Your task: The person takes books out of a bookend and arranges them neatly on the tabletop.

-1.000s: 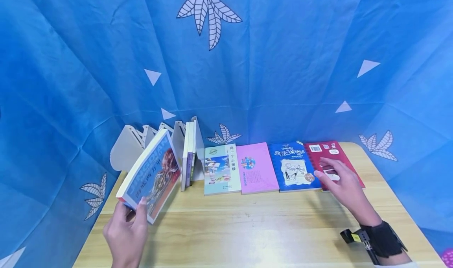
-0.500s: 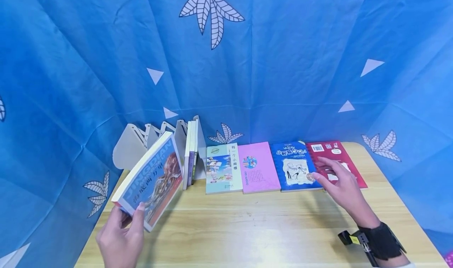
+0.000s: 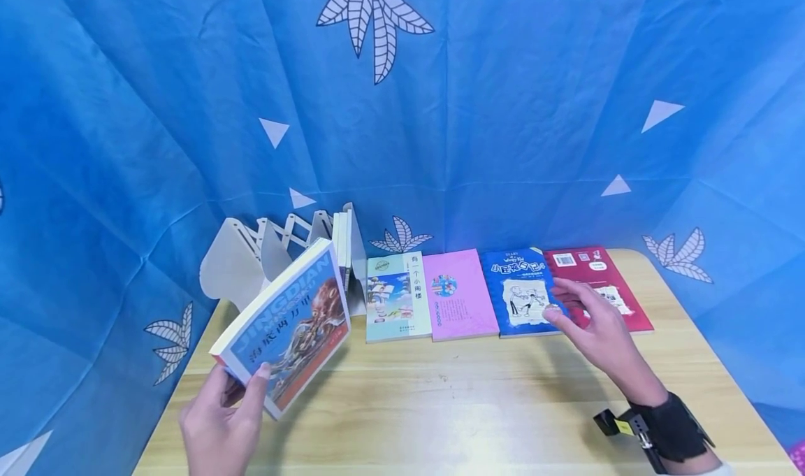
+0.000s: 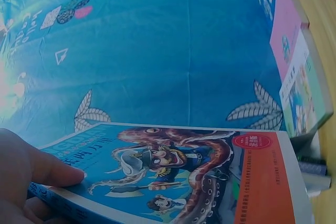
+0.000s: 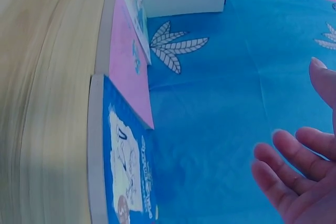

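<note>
My left hand grips a thick book by its lower left corner, thumb on the cover and fingers behind. The book is tilted above the table, in front of a white folding bookend rack. In the left wrist view the book's cover shows an octopus and a captain figure. My right hand hovers over the blue book and the red book, holding nothing. In the right wrist view its fingers are loosely bent, apart from the blue book.
Left of the blue book lie a pink book and a green book, flat in a row. Several thin books stand upright at the rack's right end. Behind the wooden table hangs a blue curtain.
The book in my left hand has moved right and slightly down, away from the rack, and its cover now faces me more. My right hand has shifted slightly left.
</note>
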### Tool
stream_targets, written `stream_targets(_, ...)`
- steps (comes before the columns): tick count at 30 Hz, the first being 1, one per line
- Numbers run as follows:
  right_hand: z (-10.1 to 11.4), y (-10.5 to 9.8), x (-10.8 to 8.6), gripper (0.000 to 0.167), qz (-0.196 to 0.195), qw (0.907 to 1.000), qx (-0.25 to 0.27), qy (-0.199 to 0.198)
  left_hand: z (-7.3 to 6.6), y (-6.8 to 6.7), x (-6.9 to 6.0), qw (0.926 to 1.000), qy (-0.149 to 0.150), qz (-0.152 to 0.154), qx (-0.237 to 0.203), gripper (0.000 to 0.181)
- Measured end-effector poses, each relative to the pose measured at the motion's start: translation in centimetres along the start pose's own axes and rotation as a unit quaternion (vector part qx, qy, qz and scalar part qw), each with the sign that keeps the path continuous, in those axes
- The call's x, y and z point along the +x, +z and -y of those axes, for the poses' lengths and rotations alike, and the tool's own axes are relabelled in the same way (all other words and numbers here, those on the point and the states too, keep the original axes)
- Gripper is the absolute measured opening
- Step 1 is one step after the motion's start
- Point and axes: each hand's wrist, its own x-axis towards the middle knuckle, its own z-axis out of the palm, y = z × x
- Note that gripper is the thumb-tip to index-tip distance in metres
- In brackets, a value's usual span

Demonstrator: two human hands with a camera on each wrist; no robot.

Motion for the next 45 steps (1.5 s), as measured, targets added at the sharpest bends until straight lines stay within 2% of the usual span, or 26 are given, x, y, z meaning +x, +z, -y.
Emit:
stream_targets(3, 0.4, 0.1, 0.0, 0.059, 0.002, 0.9999, 0.013, -0.009, 0.0, 0.4, -0.1, 0.9998, 0.009, 0.012, -0.013, 0.040)
stream_targets(10, 1.1, 0.4, -0.2, 0.062, 0.009, 0.9994, 0.029, -0.017, -0.5, 1.1, -0.2, 0.9967, 0.052, 0.026, -0.057, 0.036)
stream_targets(13, 1.4, 0.5, -0.3, 0.063, 0.015, 0.9996, 0.020, -0.015, -0.7, 1.2, -0.1, 0.9958, 0.045, 0.041, -0.069, 0.035)
stream_targets(19, 2.2, 0.6, -0.6, 0.065, 0.020, 0.9995, 0.016, -0.019, -1.0, 1.7, -0.2, 0.9939, 0.006, 0.072, -0.084, 0.035)
stream_targets(23, 2.7, 0.8, -0.8, 0.067, 0.019, 0.9992, 0.020, -0.029, -1.0, 1.9, -0.4, 0.9916, -0.002, 0.088, -0.095, 0.035)
stream_targets(31, 3.5, 1.2, -1.3, 0.071, 0.022, 0.9986, 0.019, -0.044, -1.7, 2.6, -0.9, 0.9876, -0.007, 0.112, -0.110, 0.036)
stream_targets(38, 4.3, 1.6, -1.8, 0.074, 0.039, 0.9985, 0.015, -0.036, -2.2, 2.9, -1.0, 0.9846, -0.011, 0.125, -0.121, 0.036)
stream_targets(45, 5.0, 2.2, -1.8, 0.076, 0.036, 0.9959, 0.024, -0.079, -2.8, 3.3, -1.3, 0.9820, 0.010, 0.130, -0.136, 0.036)
